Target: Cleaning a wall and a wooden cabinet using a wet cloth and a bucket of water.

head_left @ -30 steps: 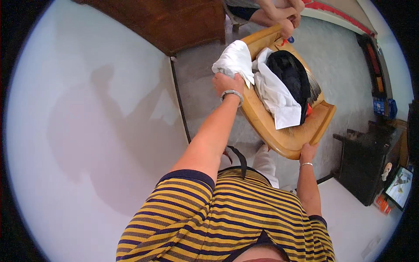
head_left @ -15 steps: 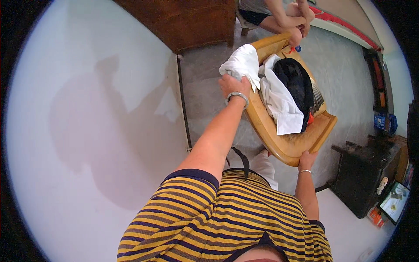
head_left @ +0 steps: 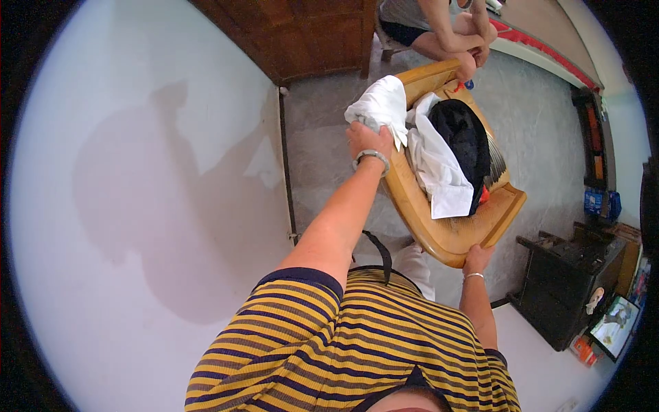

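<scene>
A light-brown wooden chair point(head_left: 453, 245) is in front of me, set at a slant. Beside a bunched white cloth point(head_left: 382, 103) draped over its left side, my left hand point(head_left: 369, 139) is closed on the chair's edge; the fingertips are partly hidden. At the near right corner my right hand point(head_left: 478, 259) is wrapped round the wooden rim. Across the chair lie a white garment point(head_left: 437, 165) and a black garment point(head_left: 461, 134). A bit of red cloth point(head_left: 484, 196) peeks out beneath the black one.
Beyond the chair a seated person point(head_left: 439, 31) rests with forearms crossed over the knees. A dark wooden cabinet point(head_left: 309, 38) stands far left, by the white wall point(head_left: 82, 226). On the right are a black cabinet point(head_left: 570, 288) and a lit screen point(head_left: 616, 326). Grey floor point(head_left: 532, 123) surrounds the chair.
The chair and clothes sit slightly lower and a touch further left in the picture. Both hands keep their hold, and the surroundings have shifted a little with the view.
</scene>
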Tool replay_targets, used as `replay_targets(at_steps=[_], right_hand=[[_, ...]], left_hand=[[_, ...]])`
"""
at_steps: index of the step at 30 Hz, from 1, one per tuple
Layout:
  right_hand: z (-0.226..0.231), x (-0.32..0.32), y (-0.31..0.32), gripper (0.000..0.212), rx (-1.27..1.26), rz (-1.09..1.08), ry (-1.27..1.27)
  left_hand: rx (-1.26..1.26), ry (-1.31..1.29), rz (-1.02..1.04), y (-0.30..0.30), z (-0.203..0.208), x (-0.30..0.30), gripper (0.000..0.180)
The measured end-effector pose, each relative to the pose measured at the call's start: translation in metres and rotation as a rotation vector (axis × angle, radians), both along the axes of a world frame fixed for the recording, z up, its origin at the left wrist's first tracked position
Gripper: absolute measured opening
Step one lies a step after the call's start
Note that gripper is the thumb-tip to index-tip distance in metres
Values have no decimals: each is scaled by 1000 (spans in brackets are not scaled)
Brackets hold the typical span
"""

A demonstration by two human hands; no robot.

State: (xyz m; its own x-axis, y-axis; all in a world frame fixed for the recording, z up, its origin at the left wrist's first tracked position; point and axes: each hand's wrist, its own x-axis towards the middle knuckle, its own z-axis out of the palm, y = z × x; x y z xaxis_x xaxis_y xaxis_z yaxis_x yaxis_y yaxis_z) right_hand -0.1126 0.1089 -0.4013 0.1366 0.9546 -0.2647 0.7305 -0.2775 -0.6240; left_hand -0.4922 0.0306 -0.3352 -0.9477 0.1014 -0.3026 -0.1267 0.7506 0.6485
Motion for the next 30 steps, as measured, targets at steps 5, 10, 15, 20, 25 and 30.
replay_targets(at_steps=[5,10,15,20,25,30], right_hand=[[5,-8,-4,49,1,-2,-27],[-68,45,12,41,-29,-18,194],[-67,42,11,34,23,-32,226],[-45,14,4,52,-8,82,-139],[-10,10,17,62,-100,81,-248],[-44,36,18,64,17,81,-108]], left_hand=[[-2,-17,35,-2,-1,-1,51],[-33,21,18,0,-6,0,54],[-21,34,-18,4,-24,-6,57],[-102,7,-49,1,-29,-12,58],[-46,-37,-84,4,-29,-12,55],[13,-28,-134,7,-54,-17,54]])
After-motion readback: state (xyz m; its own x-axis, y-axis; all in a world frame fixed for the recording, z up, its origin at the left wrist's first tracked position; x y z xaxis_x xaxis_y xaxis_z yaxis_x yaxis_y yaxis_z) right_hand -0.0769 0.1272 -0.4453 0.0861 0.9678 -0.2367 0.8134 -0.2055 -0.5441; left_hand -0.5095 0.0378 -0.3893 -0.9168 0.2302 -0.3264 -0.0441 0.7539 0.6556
